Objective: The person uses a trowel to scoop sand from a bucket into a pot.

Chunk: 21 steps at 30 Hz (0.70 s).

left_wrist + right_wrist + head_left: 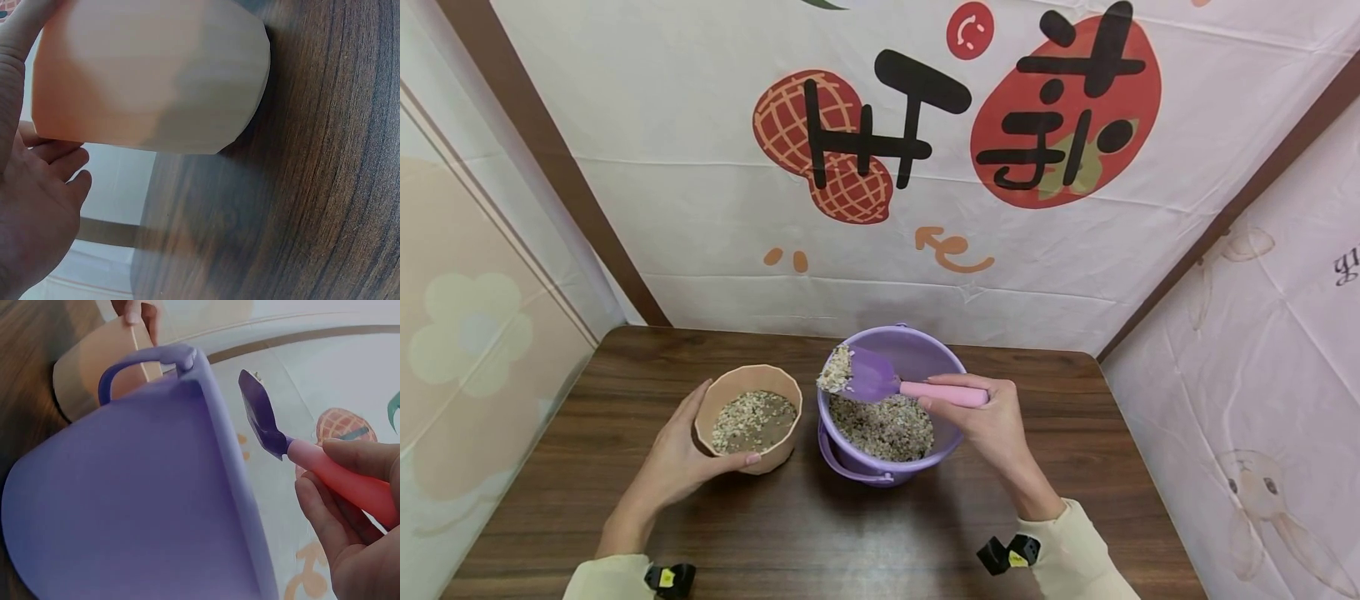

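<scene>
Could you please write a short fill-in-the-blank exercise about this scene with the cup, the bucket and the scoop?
1. The right hand holds a purple scoop by its ____ handle.
2. The left hand holds a peach plastic ____.
3. The grain-filled purple plastic bucket stands on a ____ table.

Missing words: pink; cup; wooden

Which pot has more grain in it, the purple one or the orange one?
The purple bucket, under the scoop. Its grain lies deep and hides the bottom; the orange cup holds only a thin layer.
</scene>
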Motion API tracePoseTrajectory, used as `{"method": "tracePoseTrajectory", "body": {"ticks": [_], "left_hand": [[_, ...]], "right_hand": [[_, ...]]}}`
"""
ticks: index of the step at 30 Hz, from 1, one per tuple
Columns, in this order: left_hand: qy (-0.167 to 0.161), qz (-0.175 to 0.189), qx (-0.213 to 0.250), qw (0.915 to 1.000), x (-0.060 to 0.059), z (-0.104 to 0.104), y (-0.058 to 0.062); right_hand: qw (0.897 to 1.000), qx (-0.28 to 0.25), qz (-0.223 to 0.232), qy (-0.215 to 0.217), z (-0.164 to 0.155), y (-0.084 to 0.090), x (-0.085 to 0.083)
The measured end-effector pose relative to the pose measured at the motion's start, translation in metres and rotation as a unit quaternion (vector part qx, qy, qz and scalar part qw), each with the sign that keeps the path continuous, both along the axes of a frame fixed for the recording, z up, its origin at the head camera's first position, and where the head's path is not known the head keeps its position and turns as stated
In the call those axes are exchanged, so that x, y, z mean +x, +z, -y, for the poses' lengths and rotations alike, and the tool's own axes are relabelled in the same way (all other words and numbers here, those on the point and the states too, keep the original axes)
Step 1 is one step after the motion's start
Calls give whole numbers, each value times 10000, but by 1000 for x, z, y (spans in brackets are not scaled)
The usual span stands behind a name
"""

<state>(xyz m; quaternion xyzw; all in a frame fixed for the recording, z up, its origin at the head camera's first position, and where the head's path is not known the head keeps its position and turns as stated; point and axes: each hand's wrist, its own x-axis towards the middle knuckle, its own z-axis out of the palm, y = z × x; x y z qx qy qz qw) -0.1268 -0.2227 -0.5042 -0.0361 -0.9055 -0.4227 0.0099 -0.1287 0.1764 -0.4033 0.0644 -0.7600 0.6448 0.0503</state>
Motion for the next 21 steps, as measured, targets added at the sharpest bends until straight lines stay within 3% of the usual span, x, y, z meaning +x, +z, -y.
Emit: {"method": "tracePoseTrajectory", "body": {"ticks": [10,21], "left_hand": [[-15,21,-9,10000,0,0,0],[-17,-9,-4,10000,0,2,-2]], "right_hand": [[9977,-91,185,639,30,6,-8],[9949,404,-237,896,63,4,-16]]}}
